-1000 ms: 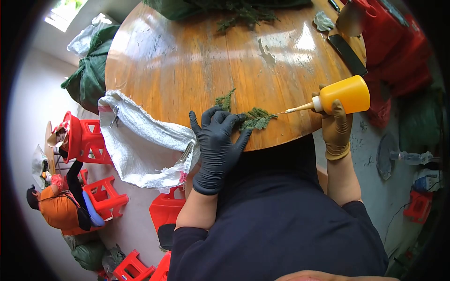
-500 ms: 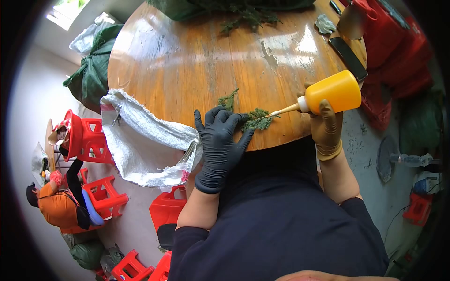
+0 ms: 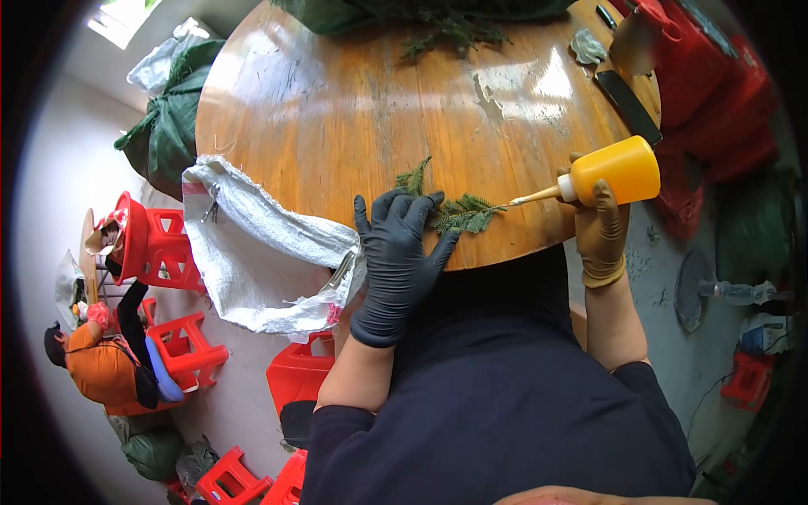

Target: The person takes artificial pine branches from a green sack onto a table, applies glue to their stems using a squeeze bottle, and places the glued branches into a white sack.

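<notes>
My left hand, in a black glove, holds an evergreen sprig down on the round wooden table near its front edge. Its fingers are bent over the stem, and part of the sprig is hidden under them. More green needles show just beyond the fingertips. In a tan glove, my right hand is closed around a yellow squeeze bottle. The bottle lies nearly level, its long pale nozzle pointing left. The nozzle's whitish tip is close to the sprig's right end; I cannot tell whether they touch.
A white woven sack hangs at the left edge of the table. A phone and crumpled wrapper lie at the right. More evergreen branches are at the back. Red stools and a seated person are at left.
My right hand and the yellow bottle have moved right, drawing the nozzle tip from over the sprig out to its right end. My left hand has hardly moved.
</notes>
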Tool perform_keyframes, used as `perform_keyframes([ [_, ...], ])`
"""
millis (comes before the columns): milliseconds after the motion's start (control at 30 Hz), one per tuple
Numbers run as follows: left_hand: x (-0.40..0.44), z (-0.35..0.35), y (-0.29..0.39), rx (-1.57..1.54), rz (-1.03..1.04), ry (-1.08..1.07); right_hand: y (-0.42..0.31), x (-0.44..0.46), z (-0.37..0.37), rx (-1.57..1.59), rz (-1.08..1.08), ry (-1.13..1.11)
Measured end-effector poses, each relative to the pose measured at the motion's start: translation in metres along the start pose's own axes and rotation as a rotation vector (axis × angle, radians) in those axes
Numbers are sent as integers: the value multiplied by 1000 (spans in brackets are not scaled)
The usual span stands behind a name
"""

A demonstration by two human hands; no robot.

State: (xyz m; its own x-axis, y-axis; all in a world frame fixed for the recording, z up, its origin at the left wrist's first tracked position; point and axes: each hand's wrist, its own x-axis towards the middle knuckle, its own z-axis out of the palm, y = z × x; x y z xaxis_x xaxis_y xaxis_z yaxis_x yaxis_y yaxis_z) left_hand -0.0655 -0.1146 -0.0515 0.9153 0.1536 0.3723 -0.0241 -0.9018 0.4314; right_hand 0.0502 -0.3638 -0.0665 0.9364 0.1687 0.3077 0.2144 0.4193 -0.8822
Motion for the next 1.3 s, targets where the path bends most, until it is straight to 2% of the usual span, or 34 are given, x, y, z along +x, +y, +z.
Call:
perform_keyframes([
  [100,1,0,-1,8,-17,-5,-3,1,-9,30,24,52],
  [167,2,-1,-2,-77,-54,-100,-3,5,-14,220,63,118],
  [400,-4,-10,6,-56,22,6,7,26,-33,467,112,83],
  [500,-12,-36,12,-228,41,227,10,35,-38,585,118,84],
  [533,-16,-45,7,-191,44,288,10,36,-37,595,127,76],
  [600,-24,-58,-18,-313,51,464,11,38,-38,608,127,105],
  [667,-38,-86,-47,-272,-55,613,12,37,-40,626,146,122],
  [733,-58,-117,-81,-208,-186,662,12,36,-41,605,132,104],
  [800,-86,-141,-116,-209,-371,544,12,36,-41,604,127,87],
  [833,-99,-150,-134,-49,-445,410,12,36,-40,596,121,63],
  [867,-109,-154,-139,248,-527,276,13,35,-40,601,118,66],
  [933,-101,-147,-118,507,-497,326,13,35,-38,581,122,73],
  [1000,-75,-128,-90,247,-288,431,14,34,-38,572,115,57],
  [1033,-56,-114,-75,40,-196,414,14,34,-38,561,108,39],
  [1067,-39,-94,-62,-23,-135,359,14,34,-38,555,105,29],
  [1167,6,-41,-10,-12,-60,238,13,33,-37,531,85,48],
  [1267,25,-6,-3,28,-63,50,14,32,-39,536,83,66],
  [1300,26,-4,-2,16,-54,51,14,32,-39,531,86,79],
])
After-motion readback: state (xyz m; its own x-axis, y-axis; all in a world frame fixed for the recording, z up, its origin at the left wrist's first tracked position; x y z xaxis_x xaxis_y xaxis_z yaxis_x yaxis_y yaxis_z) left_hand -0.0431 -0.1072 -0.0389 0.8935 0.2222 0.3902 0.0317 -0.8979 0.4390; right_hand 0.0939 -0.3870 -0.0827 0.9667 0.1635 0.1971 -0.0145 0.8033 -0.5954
